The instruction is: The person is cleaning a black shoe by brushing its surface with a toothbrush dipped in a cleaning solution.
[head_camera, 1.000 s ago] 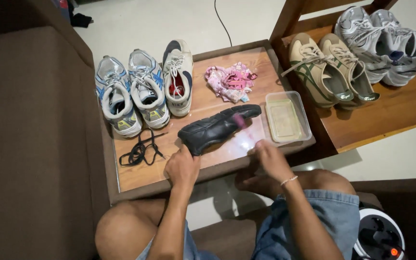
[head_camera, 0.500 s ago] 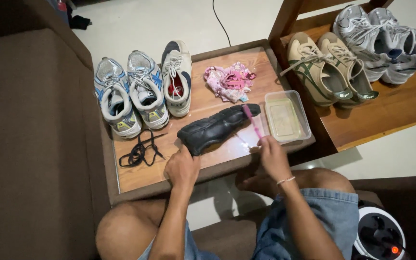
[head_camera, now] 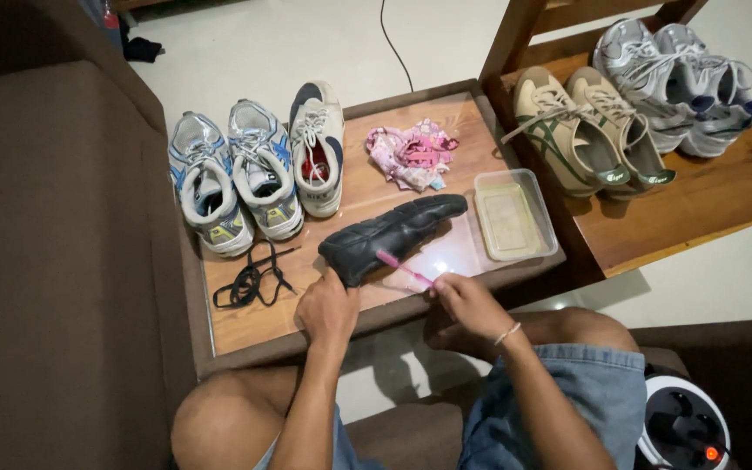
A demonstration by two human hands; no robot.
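Two hands, black shoe (head_camera: 393, 237) under left hand (head_camera: 328, 311), brush (head_camera: 405, 269) in right hand (head_camera: 466, 302)

1. A home living room: a brown sofa (head_camera: 36, 261) stands beside a low wooden table (head_camera: 245, 326) on a pale tiled floor (head_camera: 245, 43).
2. Worn sneakers (head_camera: 254, 170) line the table and a wooden shelf (head_camera: 707, 209).

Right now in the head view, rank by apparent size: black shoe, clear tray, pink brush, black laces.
1. Black shoe, largest.
2. Clear tray.
3. Black laces, a loose tangle, footprint close to the tray's, so unsure.
4. Pink brush, smallest, partly hidden by the right hand.
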